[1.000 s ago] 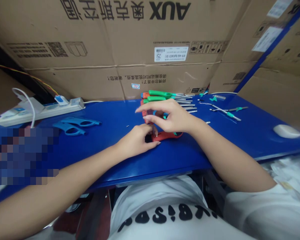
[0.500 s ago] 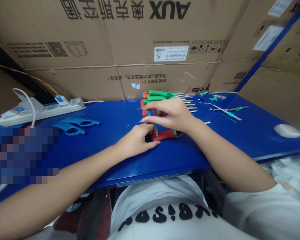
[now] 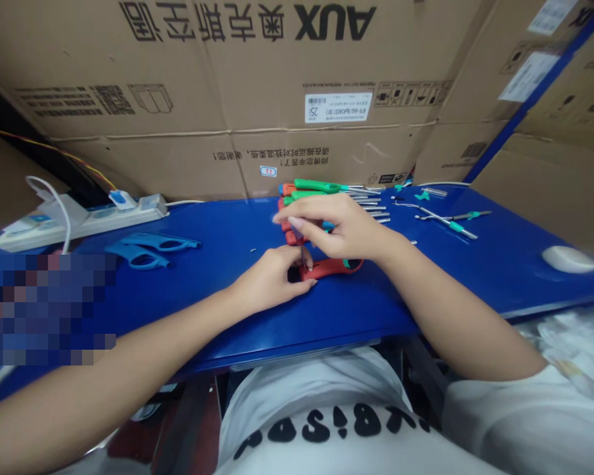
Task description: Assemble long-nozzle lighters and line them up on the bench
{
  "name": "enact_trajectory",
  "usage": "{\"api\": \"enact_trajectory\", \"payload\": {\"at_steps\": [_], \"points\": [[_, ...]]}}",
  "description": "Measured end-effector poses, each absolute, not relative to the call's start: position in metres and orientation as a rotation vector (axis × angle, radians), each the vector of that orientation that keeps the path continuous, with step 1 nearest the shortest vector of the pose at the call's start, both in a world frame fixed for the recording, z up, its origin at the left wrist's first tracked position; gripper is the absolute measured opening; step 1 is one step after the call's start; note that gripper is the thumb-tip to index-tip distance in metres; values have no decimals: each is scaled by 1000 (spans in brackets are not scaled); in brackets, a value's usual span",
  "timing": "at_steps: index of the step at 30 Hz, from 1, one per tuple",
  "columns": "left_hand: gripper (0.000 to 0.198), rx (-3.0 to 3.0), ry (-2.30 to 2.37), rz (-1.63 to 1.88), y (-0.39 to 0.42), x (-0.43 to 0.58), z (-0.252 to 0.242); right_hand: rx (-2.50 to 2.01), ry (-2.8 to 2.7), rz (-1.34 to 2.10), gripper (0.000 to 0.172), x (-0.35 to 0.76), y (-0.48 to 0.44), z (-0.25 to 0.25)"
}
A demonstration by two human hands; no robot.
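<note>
My left hand (image 3: pixel 274 280) is closed around one end of a red lighter handle (image 3: pixel 331 267) that lies on the blue table. Its fingertips press at the handle's left end. Above it, my right hand (image 3: pixel 334 227) pinches the top of a small screwdriver (image 3: pixel 302 247), held upright, its thin shaft reaching down to the red handle. The tip's exact seat is hidden by the fingers. Behind my hands lie several long-neck lighters (image 3: pixel 319 186) with green and red handles and metal tubes, partly covered by my right hand.
Blue plastic handle shells (image 3: pixel 146 251) lie to the left, near a white power strip (image 3: pixel 94 221). Metal tubes with wires (image 3: pixel 448 221) and green clips (image 3: pixel 423 195) lie at the right. A white rounded object (image 3: pixel 569 259) sits at the right edge. A cardboard wall (image 3: pixel 178 145) stands behind.
My right hand's fingers have shifted around the screwdriver's top, with the index finger more extended. My left hand and the red handle have stayed in place.
</note>
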State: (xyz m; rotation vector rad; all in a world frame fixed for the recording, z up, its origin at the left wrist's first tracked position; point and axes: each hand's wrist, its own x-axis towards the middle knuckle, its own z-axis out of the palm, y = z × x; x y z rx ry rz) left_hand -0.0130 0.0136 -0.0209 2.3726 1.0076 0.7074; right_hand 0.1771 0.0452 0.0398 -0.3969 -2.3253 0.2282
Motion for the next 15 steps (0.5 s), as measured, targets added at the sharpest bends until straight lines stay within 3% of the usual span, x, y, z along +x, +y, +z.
{"api": "enact_trajectory", "payload": {"at_steps": [4,10,15], "points": [[15,2373,1028,708,13,-12,-21,-421,-2319,378,20,178,44,41],[14,2402,1026,739,14,-12,-22,-347,-2308,105,21,177,48,38],[16,2391,1043,730,14,-12,-23,-348,-2339,306,23,178,41,44]]}}
